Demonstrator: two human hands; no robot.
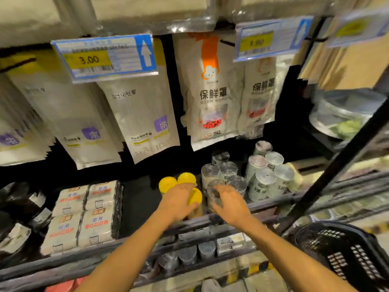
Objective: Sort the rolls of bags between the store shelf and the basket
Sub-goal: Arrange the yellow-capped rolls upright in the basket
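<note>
1. Hands reached together over the front rail of the store shelf (263,204), both working at the standing rolls, which stood on end so that their round tops faced up and each could be picked singly.
2. The left hand (179,199) lay curled over the yellow rolls (186,178) near the front edge of the shelf; its fingers wrapped the nearest one, though whether it was truly gripped or only touched could not be told.
3. The right hand (228,201) was half open, fingers spread around the front clear roll (214,191), seemingly closing on it but not plainly lifting it.
4. Three yellow rolls showed, grouped tightly left of centre.
5. About six clear or dark-topped rolls (228,167) stood just beside them, and some six pale green-labelled rolls (266,178) further toward the right end; blur made these counts approximate.
6. Four flat bag packs (84,213) lay in a block toward the left end of the shelf.
7. The black basket (345,256) sat low at the right, well apart from the shelf rolls; its contents could not be made out.
</note>
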